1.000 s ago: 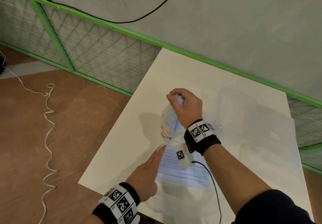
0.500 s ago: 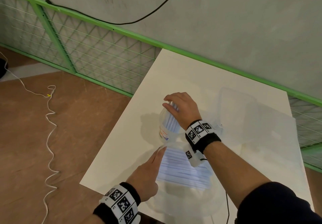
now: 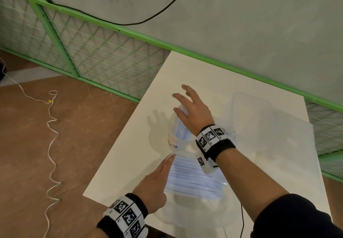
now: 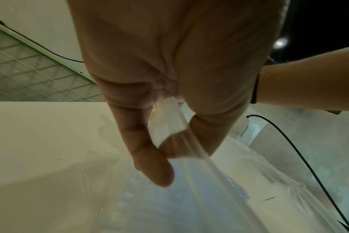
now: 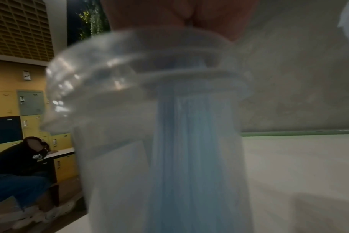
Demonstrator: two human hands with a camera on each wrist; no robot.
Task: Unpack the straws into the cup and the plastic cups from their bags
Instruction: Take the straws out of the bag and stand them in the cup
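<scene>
Pale blue paper-wrapped straws [image 3: 182, 126] stand bunched in a clear plastic cup [image 3: 171, 135] upright on the white surface [image 3: 204, 74], their tops leaning against one side of its rim. The person's right hand [image 3: 193, 111] hangs just above the straw tops with its fingers [image 3: 179, 96] spread and straight, gripping nothing. Nearer the person, a clear plastic bag [image 3: 194, 180] lies flat on the surface with more blue straws inside. The left hand [image 3: 154, 187] pinches the bag's open edge between thumb and forefinger. A second clear plastic bag [image 3: 278, 132] lies at the far right.
</scene>
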